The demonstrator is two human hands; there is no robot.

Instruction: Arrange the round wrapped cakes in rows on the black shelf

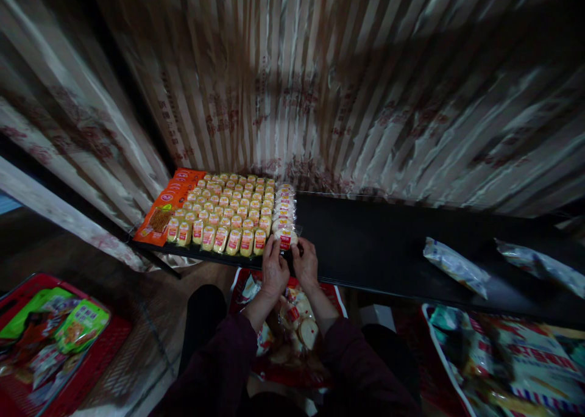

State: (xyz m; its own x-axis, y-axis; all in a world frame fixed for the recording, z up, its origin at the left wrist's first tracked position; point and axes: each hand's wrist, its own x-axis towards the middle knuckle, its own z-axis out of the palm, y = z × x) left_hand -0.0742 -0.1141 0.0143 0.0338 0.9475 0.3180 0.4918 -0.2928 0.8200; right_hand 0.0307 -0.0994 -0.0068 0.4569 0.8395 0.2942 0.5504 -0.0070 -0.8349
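Observation:
Both my hands meet at a small wrapped snack cake (286,239) with a red label, at the front end of a white-wrapped column. My left hand (275,267) grips its left side and my right hand (305,261) its right side, thumbs toward the near edge. Behind it the column of white packets (285,205) runs back toward the curtain. Left of that stand many rows of yellow wrapped cakes (227,213). At the far left of the rows lies an orange snack bag (170,206). My fingertips are partly hidden.
A black table (356,234) carries the rows, with two silvery packets (456,266) on its right part. Below are a red basket of snacks (101,350) at left, a red container (338,298) between my knees, and a full basket (427,325) at right. A curtain (292,88) hangs behind.

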